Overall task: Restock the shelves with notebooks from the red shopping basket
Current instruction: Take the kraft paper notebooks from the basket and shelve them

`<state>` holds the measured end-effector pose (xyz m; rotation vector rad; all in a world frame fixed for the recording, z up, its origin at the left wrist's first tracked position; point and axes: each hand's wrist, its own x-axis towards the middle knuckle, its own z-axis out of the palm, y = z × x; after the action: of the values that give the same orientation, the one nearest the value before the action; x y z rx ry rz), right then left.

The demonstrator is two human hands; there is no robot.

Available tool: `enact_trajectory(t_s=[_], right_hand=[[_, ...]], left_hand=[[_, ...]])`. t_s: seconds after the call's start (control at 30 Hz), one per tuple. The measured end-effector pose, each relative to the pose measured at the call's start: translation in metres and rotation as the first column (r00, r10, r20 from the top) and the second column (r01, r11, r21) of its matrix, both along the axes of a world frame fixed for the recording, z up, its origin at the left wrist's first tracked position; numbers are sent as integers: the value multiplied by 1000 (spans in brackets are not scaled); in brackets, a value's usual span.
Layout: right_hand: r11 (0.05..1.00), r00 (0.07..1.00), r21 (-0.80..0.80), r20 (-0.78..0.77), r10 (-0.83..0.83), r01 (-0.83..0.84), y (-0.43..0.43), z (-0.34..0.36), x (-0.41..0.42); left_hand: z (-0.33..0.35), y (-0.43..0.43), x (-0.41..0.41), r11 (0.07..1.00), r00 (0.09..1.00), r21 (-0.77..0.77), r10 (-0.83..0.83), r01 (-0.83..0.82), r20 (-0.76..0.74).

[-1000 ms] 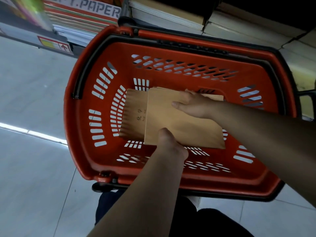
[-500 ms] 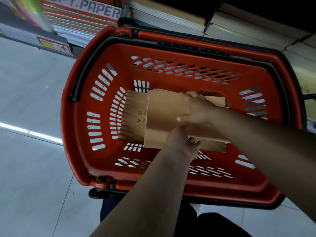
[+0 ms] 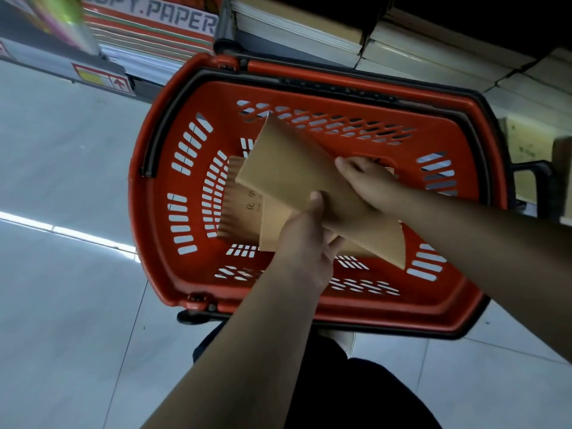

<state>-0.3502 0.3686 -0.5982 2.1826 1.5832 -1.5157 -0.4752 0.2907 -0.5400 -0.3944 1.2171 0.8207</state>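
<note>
The red shopping basket (image 3: 154, 156) stands on the floor in front of me. Both hands grip one stack of brown notebooks (image 3: 288, 162), raised and tilted above the basket floor. My right hand (image 3: 368, 184) holds its upper right edge. My left hand (image 3: 309, 239) clasps its near edge, thumb on top and fingers underneath. More brown notebooks (image 3: 238, 212) lie flat on the basket bottom, fanned out, one with black printed characters.
A low shelf (image 3: 309, 29) with stacked notebooks and paper runs just behind the basket. Copy paper packs (image 3: 148, 23) lie at the back left. Pale tiled floor (image 3: 62, 274) stretches to the left. My dark-clothed legs (image 3: 356, 382) are below the basket.
The notebook stack has come up off the basket floor and tilted, its far left corner now high. My left hand shifted from its edge to under it.
</note>
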Motion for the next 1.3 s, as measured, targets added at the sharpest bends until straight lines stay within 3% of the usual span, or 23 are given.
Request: enact_trajectory(t_s=[0.37, 0.53, 0.63, 0.87, 1.13, 1.3], right_hand=[[987, 984, 53, -107, -144, 150, -23, 80, -21], [975, 982, 136, -98, -161, 173, -34, 126, -18], [962, 976, 176, -95, -194, 209, -46, 155, -16], [894, 920, 233, -187, -345, 383, -68, 222, -16], [846, 874, 269, -304, -380, 461, -79, 291, -9], [805, 832, 275, -367, -417, 525, -87, 332, -3]], left_hand=[[75, -6, -43, 985, 975, 159, -34, 70, -217], [113, -2, -63, 934, 876, 220, -158, 283, -456], [141, 0, -71, 915, 807, 181, -208, 360, -552], [205, 7, -88, 876, 784, 205, -259, 437, -564], [260, 21, -95, 794, 723, 254, -305, 553, -620], [290, 25, -90, 792, 751, 311, -260, 525, -607]])
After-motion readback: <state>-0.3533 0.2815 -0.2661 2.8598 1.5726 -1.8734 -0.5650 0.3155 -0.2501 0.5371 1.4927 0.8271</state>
